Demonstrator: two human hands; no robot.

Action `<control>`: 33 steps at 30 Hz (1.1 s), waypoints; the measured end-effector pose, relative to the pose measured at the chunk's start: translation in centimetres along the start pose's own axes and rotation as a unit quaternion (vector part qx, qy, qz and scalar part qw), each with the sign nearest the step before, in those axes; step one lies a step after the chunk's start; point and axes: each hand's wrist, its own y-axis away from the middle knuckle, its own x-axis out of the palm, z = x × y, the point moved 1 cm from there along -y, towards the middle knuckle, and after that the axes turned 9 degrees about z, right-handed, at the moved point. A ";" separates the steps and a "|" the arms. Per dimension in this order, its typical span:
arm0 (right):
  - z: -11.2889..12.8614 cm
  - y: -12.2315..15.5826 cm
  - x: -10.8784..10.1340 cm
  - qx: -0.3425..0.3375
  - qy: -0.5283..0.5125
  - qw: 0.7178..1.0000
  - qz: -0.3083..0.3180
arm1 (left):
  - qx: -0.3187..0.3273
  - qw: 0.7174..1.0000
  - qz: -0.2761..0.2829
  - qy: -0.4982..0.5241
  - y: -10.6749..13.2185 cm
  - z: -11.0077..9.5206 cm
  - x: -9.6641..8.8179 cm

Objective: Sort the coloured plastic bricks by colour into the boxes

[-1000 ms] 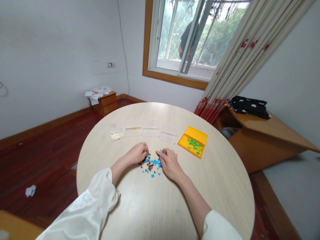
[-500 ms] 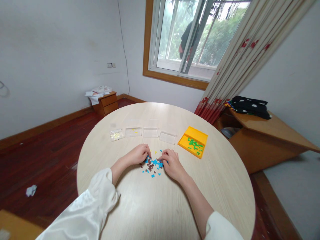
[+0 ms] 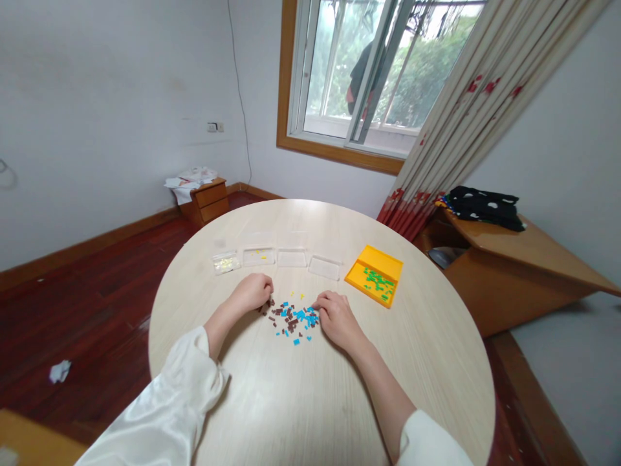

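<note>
A small heap of tiny blue, brown and yellow pieces [image 3: 292, 317] lies in the middle of the round table [image 3: 272, 401]. My left hand [image 3: 253, 289] rests at the heap's left edge with fingers curled shut, their tips touching brown pieces. At the heap's right edge my right hand [image 3: 336, 315] has its fingers bent and pinched together on the blue pieces. What either hand holds is too small to make out.
Behind the heap stand several clear shallow boxes [image 3: 259, 256], one with pale yellow bits [image 3: 226, 263], and a yellow box [image 3: 374, 275] with green pieces. A wooden desk [image 3: 524, 259] is right of the table; a bedside cabinet [image 3: 204, 197] stands by the far wall.
My left hand has drawn back to the left, away from the heap's middle, dragging some brown pieces along. My right hand has shifted slightly right and curled its fingers.
</note>
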 end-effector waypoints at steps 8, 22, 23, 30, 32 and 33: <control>-1.0 0.0 -0.1 0.015 -0.053 0.998 0.014 | 0.027 0.992 0.064 0.101 0.6 0.5 -0.2; -2.7 1.1 -2.7 0.122 -0.033 0.992 0.024 | 0.003 0.995 0.048 0.092 0.7 1.8 -1.5; -2.8 1.2 -2.8 0.129 -0.027 0.991 0.033 | -0.018 0.994 0.063 0.091 0.7 2.1 -1.6; -0.5 0.9 -1.6 0.088 -0.064 0.991 0.074 | 0.068 0.987 0.113 0.094 1.2 0.2 -0.3; 0.2 0.9 -1.2 0.061 -0.090 0.990 0.090 | 0.130 0.976 0.149 0.095 1.5 -0.8 0.2; 0.5 0.9 -1.1 0.049 -0.103 0.989 0.095 | 0.153 0.969 0.170 0.094 1.6 -1.2 0.5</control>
